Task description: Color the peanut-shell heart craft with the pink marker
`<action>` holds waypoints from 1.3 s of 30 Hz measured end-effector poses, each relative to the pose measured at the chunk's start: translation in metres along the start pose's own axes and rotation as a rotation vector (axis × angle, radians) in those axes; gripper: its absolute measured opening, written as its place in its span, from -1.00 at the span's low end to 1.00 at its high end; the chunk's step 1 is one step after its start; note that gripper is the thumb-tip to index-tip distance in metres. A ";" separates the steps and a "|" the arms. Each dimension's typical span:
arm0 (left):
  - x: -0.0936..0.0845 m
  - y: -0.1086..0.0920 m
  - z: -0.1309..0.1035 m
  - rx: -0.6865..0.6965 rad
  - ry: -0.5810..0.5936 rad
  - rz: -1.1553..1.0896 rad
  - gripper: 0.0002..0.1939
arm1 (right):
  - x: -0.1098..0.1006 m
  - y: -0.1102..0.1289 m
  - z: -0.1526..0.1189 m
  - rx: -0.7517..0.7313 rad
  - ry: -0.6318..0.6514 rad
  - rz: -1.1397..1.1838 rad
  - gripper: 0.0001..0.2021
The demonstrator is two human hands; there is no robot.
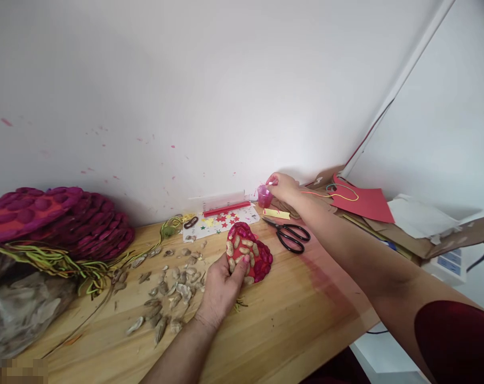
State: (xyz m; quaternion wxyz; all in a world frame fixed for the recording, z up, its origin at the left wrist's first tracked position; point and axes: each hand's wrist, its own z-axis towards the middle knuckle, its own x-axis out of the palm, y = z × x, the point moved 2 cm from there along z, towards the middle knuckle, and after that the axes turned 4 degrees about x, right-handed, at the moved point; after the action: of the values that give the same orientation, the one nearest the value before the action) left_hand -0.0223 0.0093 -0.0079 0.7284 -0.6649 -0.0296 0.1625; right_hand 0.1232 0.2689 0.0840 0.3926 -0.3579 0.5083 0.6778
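Note:
My left hand [221,288] holds a red craft piece [242,242] covered with peanut shells, its thumb pressed on the front. Some shells on it are painted magenta, the others are plain tan. My right hand [284,188] reaches to the back of the wooden table, fingers pinched at the rim of a small translucent pink cup [265,197]. Something small and white shows at its fingertips, too little to name. Black-handled scissors [292,236] lie between the two hands. Loose peanut shells [182,280] are scattered left of my left hand.
Stacked magenta shell-covered pieces [66,218] with yellow-green cords [66,258] stand at the left, above a plastic bag [26,314]. Near the wall lies a white sheet [200,230] with star stickers. Red card [364,202] and cardboard [466,234] lie at the right.

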 end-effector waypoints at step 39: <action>0.001 0.008 0.002 -0.004 0.033 -0.059 -0.51 | -0.029 -0.016 -0.024 -0.051 -0.189 0.178 -0.64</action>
State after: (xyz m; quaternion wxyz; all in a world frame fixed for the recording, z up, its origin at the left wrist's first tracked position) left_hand -0.0235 0.0120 -0.0158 0.7320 -0.6677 -0.0371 0.1300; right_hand 0.1524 0.2438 0.0978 0.3679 -0.2556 0.4813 0.7535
